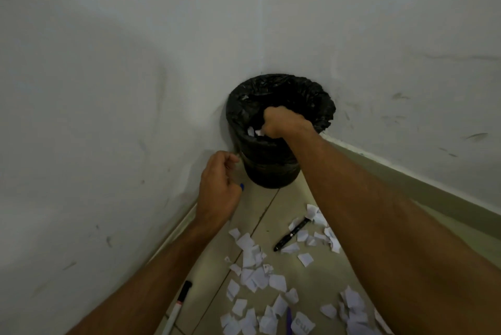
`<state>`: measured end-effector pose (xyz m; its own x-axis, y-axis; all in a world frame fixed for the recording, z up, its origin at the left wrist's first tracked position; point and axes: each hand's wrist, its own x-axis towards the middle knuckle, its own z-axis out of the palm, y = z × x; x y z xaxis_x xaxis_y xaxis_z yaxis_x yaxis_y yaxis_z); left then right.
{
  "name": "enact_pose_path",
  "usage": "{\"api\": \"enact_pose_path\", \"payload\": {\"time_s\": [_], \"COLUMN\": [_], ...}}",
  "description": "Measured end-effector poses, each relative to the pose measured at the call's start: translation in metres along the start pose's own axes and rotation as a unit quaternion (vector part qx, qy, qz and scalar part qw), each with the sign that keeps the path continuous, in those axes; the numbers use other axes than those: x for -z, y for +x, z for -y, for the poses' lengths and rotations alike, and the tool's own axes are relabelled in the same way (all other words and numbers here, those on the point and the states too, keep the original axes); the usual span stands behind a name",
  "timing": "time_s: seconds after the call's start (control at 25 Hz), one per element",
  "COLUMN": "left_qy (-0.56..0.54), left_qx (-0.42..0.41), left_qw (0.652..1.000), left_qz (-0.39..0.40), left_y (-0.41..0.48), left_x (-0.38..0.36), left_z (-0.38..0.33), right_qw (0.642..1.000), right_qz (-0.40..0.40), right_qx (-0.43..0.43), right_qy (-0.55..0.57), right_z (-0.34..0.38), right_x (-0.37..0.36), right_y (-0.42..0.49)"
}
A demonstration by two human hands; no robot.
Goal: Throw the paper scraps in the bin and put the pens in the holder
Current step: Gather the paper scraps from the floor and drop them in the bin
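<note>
Two bare hands work at a black-lined bin (271, 172) that stands on the tiled floor (271, 212) in the corner where two pale walls (108, 63) meet. At 7 o'clock of the view, a white marker (177, 306) with a black cap lies on the floor beside the left forearm. The left hand (221, 185), at 8 o'clock from the bin and just beside its wall, has its fingers curled inward. A blue-tipped pen (242, 186) juts from under the palm; we read it as gripped, though most of it is hidden. At the centre, the right hand (282, 123) sits inside the bin's mouth as a tight fist, clenched on white scraps (259, 132) that show at its fingers. At 6 o'clock from the bin, and well apart from it, loose paper scraps (254, 277) litter the floor. A black pen (291, 234) lies slanted among them, its lower end pointing toward 7 o'clock. A purple pen (288, 317) lies half buried in scraps at the lower edge. More scraps lie at 5 o'clock, beside the right forearm.
</note>
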<state>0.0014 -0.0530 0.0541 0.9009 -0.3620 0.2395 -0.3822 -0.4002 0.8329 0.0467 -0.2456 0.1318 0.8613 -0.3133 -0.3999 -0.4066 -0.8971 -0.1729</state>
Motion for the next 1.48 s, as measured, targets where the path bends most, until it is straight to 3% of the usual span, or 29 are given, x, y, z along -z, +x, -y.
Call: {"api": "enact_pose_path", "payload": {"time_s": [0.08, 0.24, 0.32, 0.48, 0.6, 0.68, 0.8, 0.92, 1.0, 1.04, 1.12, 1.16, 1.2, 1.24, 1.36, 1.48], "left_qy": [0.002, -0.002, -0.003, 0.001, -0.005, -0.013, -0.019, -0.006, 0.015, 0.031, 0.076, 0.105, 0.133, 0.154, 0.221, 0.334], "left_qx": [0.005, 0.003, -0.006, -0.015, -0.01, -0.007, -0.013, -0.001, 0.028, 0.041, 0.039, 0.031, 0.028, 0.036, 0.039, -0.005], "left_qw": [1.0, 1.0, 1.0, 1.0, 1.0, 0.999, 0.999, 0.999, 0.997, 0.995, 0.989, 0.984, 0.975, 0.961, 0.89, 0.818], "left_qz": [0.006, 0.013, 0.019, 0.026, 0.029, 0.03, 0.032, 0.045, 0.069, 0.084, 0.118, 0.144, 0.177, 0.228, 0.398, 0.468], "left_y": [0.004, 0.004, 0.004, -0.001, -0.003, -0.005, -0.006, -0.005, -0.006, -0.007, -0.015, -0.019, -0.026, -0.035, -0.073, -0.117], "left_x": [0.001, -0.007, -0.011, -0.014, -0.012, -0.009, -0.006, -0.007, -0.01, -0.012, -0.015, -0.015, -0.015, -0.016, -0.019, -0.026], "left_z": [-0.002, 0.005, 0.005, 0.011, 0.013, 0.015, 0.016, 0.019, 0.021, 0.025, 0.033, 0.041, 0.05, 0.064, 0.107, 0.138], "right_qw": [0.996, 0.959, 0.965, 0.991, 0.992, 0.993, 0.998, 0.997, 0.979, 0.947, 0.831, 0.784, 0.771, 0.789, 0.878, 0.913], "right_qz": [-0.086, -0.219, -0.169, 0.041, 0.108, 0.108, -0.004, -0.035, -0.159, -0.271, -0.485, -0.536, -0.538, -0.498, -0.247, -0.077], "right_qx": [-0.018, 0.03, 0.064, 0.107, 0.066, 0.049, 0.019, -0.007, -0.003, -0.002, -0.011, -0.031, -0.066, -0.113, -0.266, -0.332], "right_qy": [0.012, 0.178, 0.191, 0.069, 0.027, 0.022, 0.058, 0.063, 0.124, 0.171, 0.272, 0.311, 0.334, 0.343, 0.312, 0.223], "right_z": [-0.014, -0.012, -0.005, 0.009, 0.009, 0.009, 0.001, -0.015, -0.022, -0.022, -0.027, -0.033, -0.039, -0.047, -0.075, -0.087], "right_x": [-0.001, -0.003, 0.002, 0.002, -0.006, -0.008, -0.005, 0.001, -0.003, -0.011, -0.041, -0.064, -0.093, -0.129, -0.233, -0.287], "right_y": [-0.004, -0.006, -0.001, 0.008, 0.021, 0.024, 0.02, 0.004, -0.019, -0.036, -0.08, -0.098, -0.112, -0.123, -0.146, -0.166]}}
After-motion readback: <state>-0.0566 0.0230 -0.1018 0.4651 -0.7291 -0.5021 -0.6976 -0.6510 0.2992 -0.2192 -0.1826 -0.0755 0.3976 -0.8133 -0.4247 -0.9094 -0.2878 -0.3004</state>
